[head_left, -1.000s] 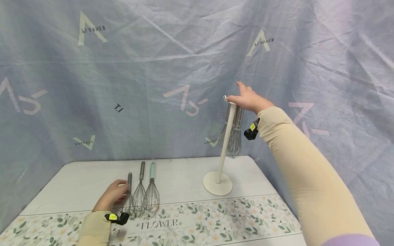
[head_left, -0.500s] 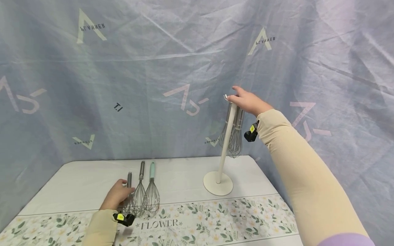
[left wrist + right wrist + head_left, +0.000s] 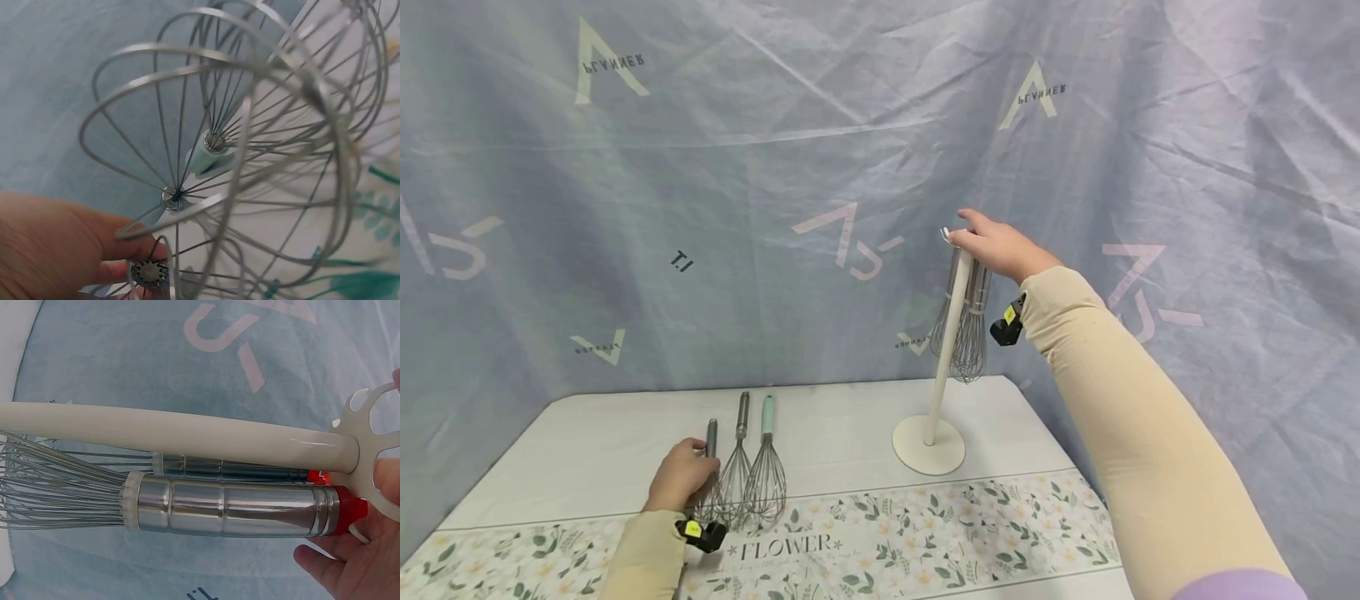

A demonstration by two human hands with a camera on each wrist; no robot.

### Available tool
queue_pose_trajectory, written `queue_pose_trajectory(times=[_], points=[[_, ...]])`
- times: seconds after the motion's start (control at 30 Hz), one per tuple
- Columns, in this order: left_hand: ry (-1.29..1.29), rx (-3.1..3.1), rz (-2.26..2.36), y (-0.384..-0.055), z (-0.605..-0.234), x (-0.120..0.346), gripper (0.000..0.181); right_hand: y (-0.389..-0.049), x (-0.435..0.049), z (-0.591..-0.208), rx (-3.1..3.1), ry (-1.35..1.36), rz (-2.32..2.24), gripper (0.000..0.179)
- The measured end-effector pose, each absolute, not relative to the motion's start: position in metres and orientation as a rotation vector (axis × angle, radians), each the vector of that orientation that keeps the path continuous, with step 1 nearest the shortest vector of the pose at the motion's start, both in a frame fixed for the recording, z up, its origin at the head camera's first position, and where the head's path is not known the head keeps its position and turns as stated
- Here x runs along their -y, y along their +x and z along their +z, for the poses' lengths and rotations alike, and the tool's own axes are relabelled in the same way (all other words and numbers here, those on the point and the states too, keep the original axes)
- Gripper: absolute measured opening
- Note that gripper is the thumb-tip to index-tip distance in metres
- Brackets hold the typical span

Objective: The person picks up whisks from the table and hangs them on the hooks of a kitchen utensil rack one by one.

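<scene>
My left hand (image 3: 681,475) is at the leftmost whisk (image 3: 711,437) on the table, its fingers and thumb pinching the grey handle. In the left wrist view, that whisk's handle collar (image 3: 149,273) shows between the fingers, with wire loops in front. Beside it lie a whisk with a dark metal handle (image 3: 742,414) and one with a mint handle (image 3: 767,417). My right hand (image 3: 1006,247) rests on the hooked top of a cream stand (image 3: 946,350), fingers extended. From the stand hang two steel-handled whisks (image 3: 250,506) with red ends, handles up.
The stand's round base (image 3: 910,450) sits on the white tabletop (image 3: 842,433) at the right. A flower-printed strip (image 3: 850,542) crosses the table's front. Grey-blue curtain (image 3: 737,208) rises directly behind the table.
My left hand has moved slightly right, its thumb coming across the leftmost whisk's handle. My right hand's raised fingers have lowered toward the stand's top. The whisks lie where they were.
</scene>
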State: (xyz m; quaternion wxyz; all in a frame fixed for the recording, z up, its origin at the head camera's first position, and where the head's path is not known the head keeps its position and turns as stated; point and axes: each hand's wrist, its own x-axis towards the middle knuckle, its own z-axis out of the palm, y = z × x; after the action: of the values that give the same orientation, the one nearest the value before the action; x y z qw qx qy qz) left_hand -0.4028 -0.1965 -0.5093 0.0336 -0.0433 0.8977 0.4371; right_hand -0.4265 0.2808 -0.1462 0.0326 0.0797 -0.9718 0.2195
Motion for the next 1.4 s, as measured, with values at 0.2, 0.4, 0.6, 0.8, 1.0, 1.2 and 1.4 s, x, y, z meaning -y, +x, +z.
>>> queue_pose_trajectory(times=[0.2, 0.4, 0.6, 0.8, 1.0, 1.2, 1.4], points=[[-0.12, -2.827, 1.255, -0.405, -0.503, 0.198, 0.058, -0.427, -0.28, -0.146, 2.988, 0.262, 0.619, 0.077], [-0.123, -2.926, 1.175, -0.406, -0.487, 0.203, 0.058, -0.428, -0.278, -0.143, 2.986, 0.268, 0.596, 0.078], [-0.131, -3.017, 1.139, -0.408, -0.469, 0.206, 0.059, -0.427, -0.278, -0.139, 2.986, 0.253, 0.587, 0.077], [-0.103, -3.081, 1.158, -0.41, -0.456, 0.206, 0.057, -0.427, -0.279, -0.137, 2.987, 0.258, 0.572, 0.078], [-0.072, -3.085, 1.198, -0.415, -0.444, 0.198, 0.058, -0.429, -0.281, -0.138, 2.977, 0.261, 0.57, 0.076], [-0.028, -3.08, 1.271, -0.414, -0.427, 0.189, 0.059, -0.429, -0.283, -0.143, 2.981, 0.265, 0.584, 0.074], [0.034, -3.055, 1.377, -0.414, -0.412, 0.184, 0.06, -0.431, -0.282, -0.147, 2.982, 0.28, 0.578, 0.076]])
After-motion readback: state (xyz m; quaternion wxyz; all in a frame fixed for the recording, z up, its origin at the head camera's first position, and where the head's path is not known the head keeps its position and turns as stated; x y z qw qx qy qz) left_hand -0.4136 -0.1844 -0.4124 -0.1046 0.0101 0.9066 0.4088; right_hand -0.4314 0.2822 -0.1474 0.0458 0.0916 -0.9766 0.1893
